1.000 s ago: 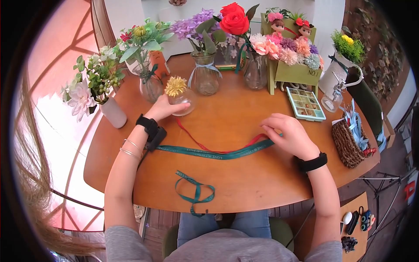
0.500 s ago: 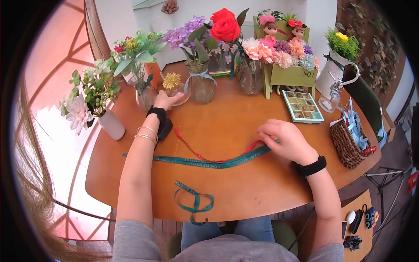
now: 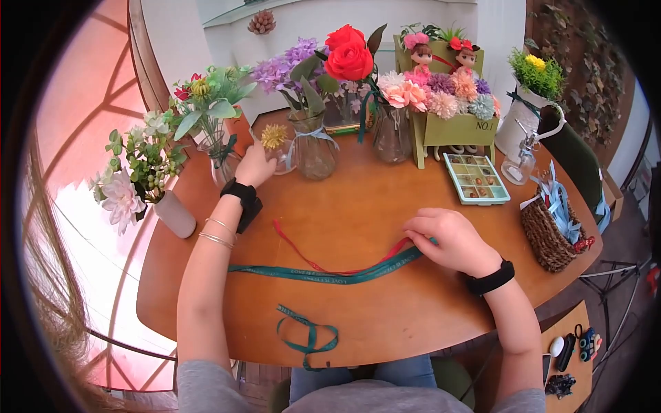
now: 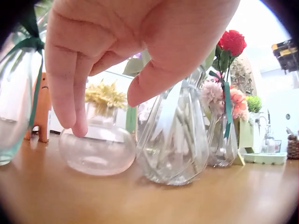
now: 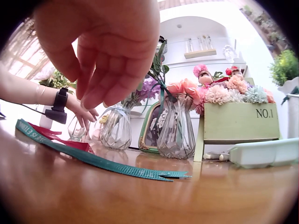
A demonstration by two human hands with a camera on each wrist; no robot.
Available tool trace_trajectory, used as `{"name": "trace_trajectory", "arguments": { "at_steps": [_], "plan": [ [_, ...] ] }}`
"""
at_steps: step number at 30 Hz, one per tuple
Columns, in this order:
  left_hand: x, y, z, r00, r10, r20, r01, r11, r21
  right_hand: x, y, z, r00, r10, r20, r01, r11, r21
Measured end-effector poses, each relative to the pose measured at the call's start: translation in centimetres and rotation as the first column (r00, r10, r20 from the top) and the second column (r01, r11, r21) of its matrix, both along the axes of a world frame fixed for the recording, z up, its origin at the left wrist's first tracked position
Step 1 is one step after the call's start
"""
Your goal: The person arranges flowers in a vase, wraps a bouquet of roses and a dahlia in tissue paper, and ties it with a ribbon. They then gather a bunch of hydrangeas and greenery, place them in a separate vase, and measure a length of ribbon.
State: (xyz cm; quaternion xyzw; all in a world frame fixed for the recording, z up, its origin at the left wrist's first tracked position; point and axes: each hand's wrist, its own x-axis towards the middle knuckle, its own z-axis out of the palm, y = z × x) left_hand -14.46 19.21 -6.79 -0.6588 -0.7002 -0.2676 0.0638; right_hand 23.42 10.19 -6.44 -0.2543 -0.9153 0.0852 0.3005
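Observation:
My left hand [image 3: 255, 166] is at the back left of the table, beside a small round glass vase [image 4: 98, 156] with a yellow flower [image 3: 274, 135] in its mouth. In the left wrist view its fingers hang down over the vase's near side, with the thumb spread apart from them. My right hand [image 3: 447, 237] hovers over the right end of a teal printed ribbon [image 3: 323, 277], fingers loosely bent and holding nothing. That notched ribbon end lies on the wood in the right wrist view. A red ribbon [image 3: 296, 252] runs along behind the teal one.
A shorter teal ribbon [image 3: 311, 337] lies looped near the front edge. Flower vases, including one with a red rose [image 3: 349, 60], line the back. On the right are a green planter [image 3: 458, 134], a compartment box [image 3: 476, 179] and a wicker basket [image 3: 547, 234].
The round vase has moved back, close to the vase of purple flowers. My left hand went with it and has since loosened from it. My right hand stays over the ribbon end.

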Motion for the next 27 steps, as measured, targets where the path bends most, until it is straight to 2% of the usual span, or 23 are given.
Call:
{"name": "trace_trajectory", "arguments": {
  "at_steps": [1,3,4,5,7,8,10,11,13,16,20,25,27],
  "plan": [
    [0.5,-0.4,0.8,1.0,0.001,0.002,-0.001,1.0,-0.003,0.0,0.0,0.0,1.0,-0.002,0.008,0.002,1.0,0.004],
    [1.3,-1.1,2.2,0.992,-0.121,0.036,0.121,0.993,-0.014,0.0,-0.1,0.0,1.0,-0.004,0.016,0.004,1.0,0.007],
    [1.9,-1.4,2.4,0.987,-0.16,-0.006,0.16,0.985,0.069,0.0,0.0,0.0,1.0,-0.003,0.011,0.002,1.0,0.01],
    [2.6,-1.7,2.5,0.987,-0.161,-0.006,0.161,0.985,0.068,0.0,0.0,0.0,1.0,-0.002,0.007,0.002,1.0,0.012],
    [4.7,-2.5,3.2,0.983,-0.144,0.11,0.114,0.964,0.242,0.1,0.0,0.0,1.0,-0.001,0.001,0.001,1.0,0.011],
    [5.7,-2.6,3.7,0.983,-0.146,0.109,0.116,0.963,0.243,0.1,0.0,0.0,1.0,0.001,-0.006,-0.001,1.0,0.01],
    [7.7,-2.6,4.3,0.968,-0.239,-0.078,0.244,0.815,0.526,0.1,0.0,0.1,1.0,-0.001,-0.002,0.001,1.0,0.013],
    [8.8,-2.4,4.4,0.967,-0.243,-0.079,0.247,0.814,0.526,0.2,-0.1,0.1,1.0,-0.001,0.003,0.001,1.0,0.016],
    [11.1,-1.8,4.7,0.925,-0.378,-0.039,0.34,0.775,0.533,0.2,-0.1,0.2,1.0,-0.006,0.003,0.006,1.0,0.008],
    [14.1,-0.4,4.7,0.898,-0.431,0.093,0.361,0.841,0.403,0.3,-0.1,0.3,1.0,-0.022,0.002,0.022,1.0,-0.002],
    [16.7,1.7,5.0,0.876,-0.451,0.173,0.38,0.864,0.332,0.4,0.2,0.2,1.0,-0.018,-0.013,0.018,1.0,0.011],
    [17.4,4.7,5.2,0.846,-0.484,0.225,0.414,0.861,0.296,0.4,0.2,0.0,0.999,0.001,-0.038,-0.001,1.0,0.025],
    [17.7,4.9,5.4,0.838,-0.462,0.29,0.411,0.885,0.22,0.4,0.2,0.0,1.0,0.01,-0.03,-0.009,1.0,0.021]
  ]
}}
